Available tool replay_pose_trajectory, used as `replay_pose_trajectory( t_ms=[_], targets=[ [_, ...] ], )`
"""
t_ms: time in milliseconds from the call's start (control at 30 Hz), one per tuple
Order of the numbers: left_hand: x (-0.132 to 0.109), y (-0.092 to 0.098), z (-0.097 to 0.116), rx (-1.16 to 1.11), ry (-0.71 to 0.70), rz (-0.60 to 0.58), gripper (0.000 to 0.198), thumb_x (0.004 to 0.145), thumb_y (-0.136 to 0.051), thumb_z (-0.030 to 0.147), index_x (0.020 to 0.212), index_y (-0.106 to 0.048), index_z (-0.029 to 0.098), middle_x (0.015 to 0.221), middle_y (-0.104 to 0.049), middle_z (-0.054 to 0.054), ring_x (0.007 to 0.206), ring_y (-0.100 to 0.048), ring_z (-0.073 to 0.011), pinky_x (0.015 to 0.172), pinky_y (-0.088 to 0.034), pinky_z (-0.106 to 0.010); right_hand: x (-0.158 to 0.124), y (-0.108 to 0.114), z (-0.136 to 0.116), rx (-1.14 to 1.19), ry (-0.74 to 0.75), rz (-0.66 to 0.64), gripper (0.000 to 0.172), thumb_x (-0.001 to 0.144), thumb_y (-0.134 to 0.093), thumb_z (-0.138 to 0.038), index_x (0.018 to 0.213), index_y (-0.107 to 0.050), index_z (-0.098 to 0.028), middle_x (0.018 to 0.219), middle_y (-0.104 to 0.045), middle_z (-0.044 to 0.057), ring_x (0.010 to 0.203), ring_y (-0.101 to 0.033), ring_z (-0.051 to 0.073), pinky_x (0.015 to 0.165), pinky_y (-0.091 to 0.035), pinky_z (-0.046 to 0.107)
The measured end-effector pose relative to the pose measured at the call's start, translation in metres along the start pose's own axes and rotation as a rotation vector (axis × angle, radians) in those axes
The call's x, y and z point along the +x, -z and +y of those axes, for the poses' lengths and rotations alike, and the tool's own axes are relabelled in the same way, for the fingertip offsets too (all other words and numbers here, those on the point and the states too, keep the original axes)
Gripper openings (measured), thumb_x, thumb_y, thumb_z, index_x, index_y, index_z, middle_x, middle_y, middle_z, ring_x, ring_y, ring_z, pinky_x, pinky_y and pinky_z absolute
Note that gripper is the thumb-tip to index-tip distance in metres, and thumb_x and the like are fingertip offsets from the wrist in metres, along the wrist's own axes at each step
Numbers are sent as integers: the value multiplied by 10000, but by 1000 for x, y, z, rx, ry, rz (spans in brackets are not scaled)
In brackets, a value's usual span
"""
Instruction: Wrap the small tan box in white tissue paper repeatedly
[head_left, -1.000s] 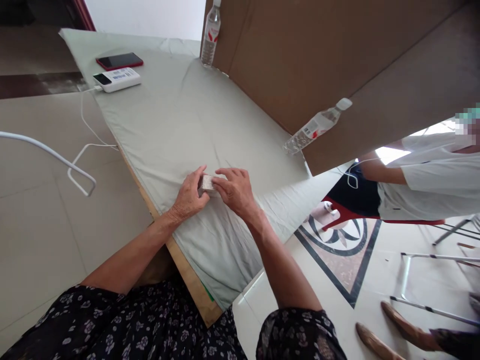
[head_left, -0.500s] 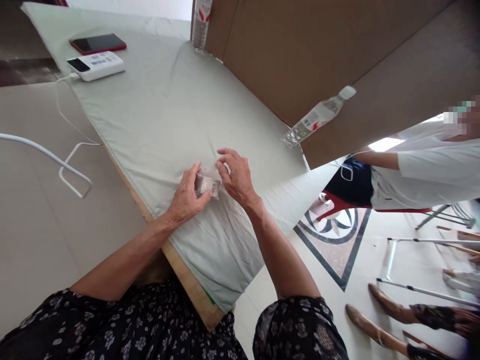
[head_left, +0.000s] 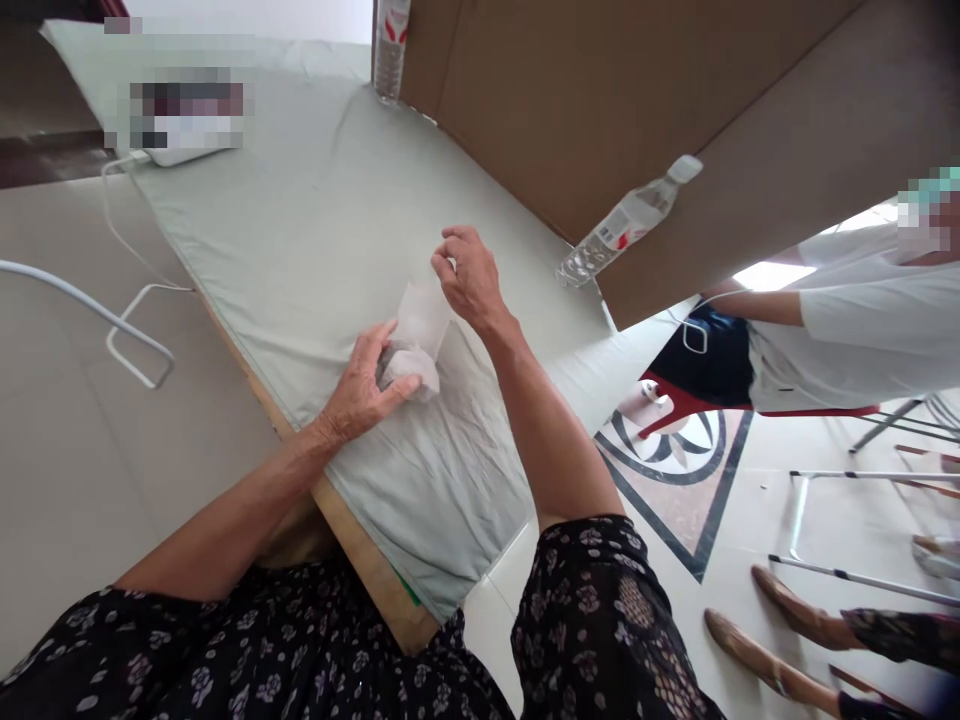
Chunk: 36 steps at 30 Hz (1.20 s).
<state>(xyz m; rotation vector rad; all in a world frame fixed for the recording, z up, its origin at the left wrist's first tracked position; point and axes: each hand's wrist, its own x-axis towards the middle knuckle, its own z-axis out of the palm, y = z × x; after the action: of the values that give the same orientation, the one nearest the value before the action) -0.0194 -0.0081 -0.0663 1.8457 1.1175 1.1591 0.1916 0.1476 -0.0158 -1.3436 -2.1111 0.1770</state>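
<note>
Left hand [head_left: 360, 388] grips a small tissue pack [head_left: 407, 372], fingers curled round it, pressing it down on the desk [head_left: 315, 230] near the front edge. Right hand [head_left: 469, 275] is raised just above and beyond it, with thumb and fingertips pinched on the top of a white tissue sheet [head_left: 424, 312] that stands up out of the pack.

A pale grey-green cloth [head_left: 450, 480] covers the desk, creased around the pack, and bare wooden edge [head_left: 367, 555] shows along the near-left side. Brown cardboard panels [head_left: 600, 100] wall off the far side. One water bottle [head_left: 390, 45] stands upright at the panel's far corner, and another water bottle [head_left: 626, 222] leans tilted against the cardboard to the right of the hands. A blurred device [head_left: 187, 115] lies at the far-left corner, and its white cable [head_left: 120, 225] hangs over the edge.

Open cloth stretches between the hands and the device. Left of the desk is plain beige floor [head_left: 67, 450] with a white tube frame [head_left: 127, 345]. To the right, past the desk's corner, a person in white [head_left: 862, 320] sits on a red chair [head_left: 679, 405].
</note>
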Motion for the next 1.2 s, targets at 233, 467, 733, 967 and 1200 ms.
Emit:
replay_pose_trajectory(
  t_ms=[233,467,733,967,1200],
  targets=[
    [3,3,6,30,58,-21,424,903,-657,497,1195,-693,193,1435,-578,-161,1453,-494,-344,1200,-434,-513,-33,33,-24,156,-229,230,269,1040,-500,-448,976,-639,-226,951,-689,25,827,-635,164,866,-542,350],
    [2,3,7,65,17,-22,438,859,-689,483,1169,-702,172,1421,-581,-171,1444,-503,-347,1202,-430,-516,-99,39,-96,-8,-414,-137,361,882,-690,-571,854,-631,-217,776,-664,-1,728,-594,159,709,-432,291],
    [6,5,9,86,82,190,218,800,-613,382,860,-686,185,1196,-702,-147,1203,-673,-282,1039,-532,-424,-113,25,-66,97,-591,-10,165,865,-534,-276,711,-560,-224,705,-626,-7,696,-554,158,695,-403,284],
    [18,12,31,102,354,127,288,711,-675,424,893,-642,203,900,-734,-35,837,-666,-199,826,-548,-347,-138,18,-46,353,-676,110,213,819,-555,-398,694,-564,-225,648,-567,-32,640,-493,140,670,-401,285],
    [53,31,35,392,443,80,92,738,-593,301,709,-592,214,707,-647,1,685,-564,-171,720,-459,-326,-135,13,-40,323,-636,185,172,845,-542,-374,867,-623,-225,699,-607,-32,677,-553,146,723,-440,291]
  ],
)
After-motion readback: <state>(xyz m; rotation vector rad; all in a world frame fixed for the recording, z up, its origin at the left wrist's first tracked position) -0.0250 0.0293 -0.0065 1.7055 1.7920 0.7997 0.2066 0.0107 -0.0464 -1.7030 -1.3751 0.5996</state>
